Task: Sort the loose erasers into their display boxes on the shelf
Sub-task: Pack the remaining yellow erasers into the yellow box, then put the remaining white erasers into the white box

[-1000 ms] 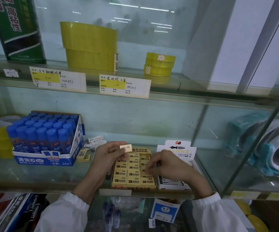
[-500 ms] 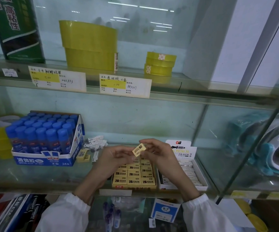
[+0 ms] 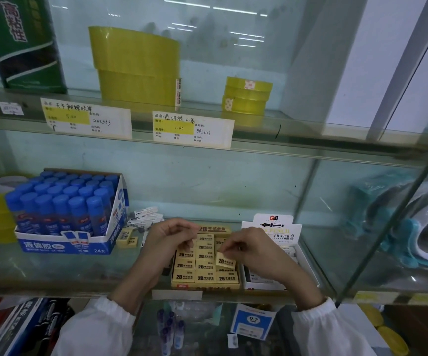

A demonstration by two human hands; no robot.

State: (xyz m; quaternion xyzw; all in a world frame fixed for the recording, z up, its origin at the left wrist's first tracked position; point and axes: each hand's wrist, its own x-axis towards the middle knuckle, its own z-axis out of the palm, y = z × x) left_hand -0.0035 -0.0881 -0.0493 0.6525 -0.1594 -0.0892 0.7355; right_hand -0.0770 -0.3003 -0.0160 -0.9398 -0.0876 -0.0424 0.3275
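A yellow display box [image 3: 205, 287] of 2B erasers stands at the front of the middle glass shelf. My right hand [image 3: 252, 249] pinches one yellow 2B eraser [image 3: 225, 260], tilted over the box's right column and touching the erasers there. My left hand [image 3: 166, 238] hovers over the box's left side, fingers curled with nothing visible in them. A white display box [image 3: 271, 228] labelled ERASER stands just right of the yellow box, partly hidden by my right hand. Loose yellow erasers [image 3: 127, 238] and loose white erasers [image 3: 144, 218] lie on the shelf to the left.
A box of blue-capped glue sticks [image 3: 64, 242] stands at the left. Wide yellow tape rolls [image 3: 136, 65] and small ones [image 3: 246, 96] sit on the upper shelf behind price labels [image 3: 192, 129]. A slanted metal frame bar [image 3: 387, 227] and wrapped tape rolls [image 3: 425, 227] are at the right.
The yellow eraser went from my left hand to my right hand. My right hand brought it down onto the yellow box's right column. My left hand dropped toward the box.
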